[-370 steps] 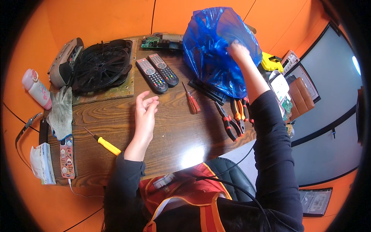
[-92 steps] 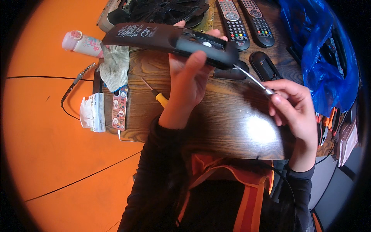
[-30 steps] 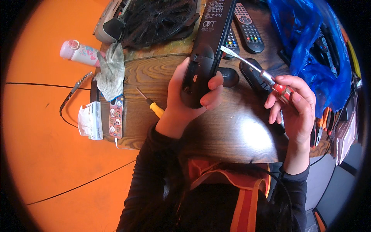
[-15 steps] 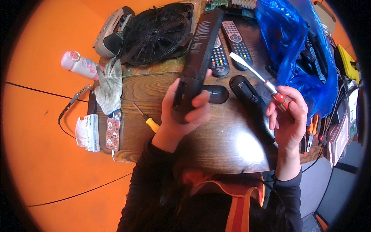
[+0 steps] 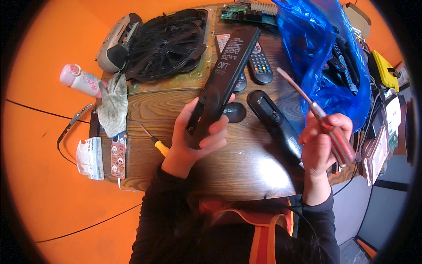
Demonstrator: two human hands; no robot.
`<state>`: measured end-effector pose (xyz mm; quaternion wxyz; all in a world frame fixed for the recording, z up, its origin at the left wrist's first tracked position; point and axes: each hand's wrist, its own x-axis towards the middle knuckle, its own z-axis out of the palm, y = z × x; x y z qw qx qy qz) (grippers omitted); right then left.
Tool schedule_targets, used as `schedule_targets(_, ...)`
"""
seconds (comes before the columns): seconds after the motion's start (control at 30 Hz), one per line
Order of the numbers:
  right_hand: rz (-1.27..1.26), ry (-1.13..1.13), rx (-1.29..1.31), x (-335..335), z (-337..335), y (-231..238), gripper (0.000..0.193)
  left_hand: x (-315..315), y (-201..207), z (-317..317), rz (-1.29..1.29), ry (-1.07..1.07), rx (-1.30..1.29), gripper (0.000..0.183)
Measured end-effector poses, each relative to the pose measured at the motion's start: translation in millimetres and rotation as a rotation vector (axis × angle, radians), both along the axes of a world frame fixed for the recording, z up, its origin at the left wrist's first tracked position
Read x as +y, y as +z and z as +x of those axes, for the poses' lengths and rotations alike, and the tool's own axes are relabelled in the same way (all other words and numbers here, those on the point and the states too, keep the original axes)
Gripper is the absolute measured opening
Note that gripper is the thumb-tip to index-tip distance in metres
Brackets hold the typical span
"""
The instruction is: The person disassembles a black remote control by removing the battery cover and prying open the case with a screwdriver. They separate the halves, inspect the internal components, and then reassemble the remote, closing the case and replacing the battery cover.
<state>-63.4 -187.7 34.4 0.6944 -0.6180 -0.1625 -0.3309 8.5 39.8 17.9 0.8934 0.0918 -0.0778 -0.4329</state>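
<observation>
Wrapped around the lower end of a black remote control [image 5: 226,72] is my left hand [image 5: 193,136]; its printed back faces me and its open battery bay shows near my fingers. My right hand [image 5: 325,138] grips a screwdriver [image 5: 337,140] with a reddish clear handle, its shaft pointing up and left, apart from the remote. Beneath, on the wooden table [image 5: 211,176], another remote [image 5: 274,119] lies back up with its battery bay open. A small black cover [image 5: 235,112] lies beside it. Farther back, another remote [image 5: 261,66] lies buttons up, with others partly hidden behind the held one.
A yellow-handled screwdriver [image 5: 159,144] lies left of my left hand. Beyond are a black fan-like grille [image 5: 165,46], a grey glove [image 5: 113,105] and a green circuit board [image 5: 241,14]. A blue plastic bag [image 5: 303,39] holding remotes stands at the right, near cables and a yellow case [image 5: 384,70].
The screwdriver has turned in my right hand, its handle now swung down to the right. The held remote has rotated so more of its printed back shows. The whole view has shifted slightly.
</observation>
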Motion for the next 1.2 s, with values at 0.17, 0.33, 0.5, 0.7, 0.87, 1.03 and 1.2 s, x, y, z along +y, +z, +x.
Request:
schedule_targets(0.17, 0.220, -0.142, -0.009, -4.8, 1.8, -0.4, 0.042, -4.1, -4.4, -2.1, 0.013, -0.056, -0.080, 0.061)
schedule_targets(0.33, 0.087, -0.059, -0.059, -5.8, 7.8, -2.5, 0.037, -4.8, -4.3, -3.6, 0.036, -0.108, -0.111, 0.062)
schedule_targets(0.5, 0.067, -0.001, -0.061, -4.6, 7.2, -4.7, 0.034, -3.7, -4.3, -4.2, 0.046, -0.140, -0.095, 0.061)
schedule_targets(0.7, -0.036, 0.050, -0.101, -9.0, 10.6, -4.5, 0.031, -3.3, -4.5, -3.3, 0.002, -0.161, -0.057, 0.062)
schedule_targets(0.87, -0.089, 0.078, -0.108, -14.0, 11.9, -2.7, 0.028, -3.3, -2.7, -2.8, 0.059, -0.142, -0.126, 0.063)
schedule_targets(1.03, -0.349, 0.028, -0.187, -29.9, 15.4, 9.6, 0.030, 0.2, -0.8, -0.8, 0.164, -0.165, -0.162, 0.063)
schedule_targets(1.2, -0.375, 0.093, -0.148, -36.4, 16.5, 10.5, 0.026, 2.5, -1.4, 0.2, 0.241, -0.169, -0.147, 0.062)
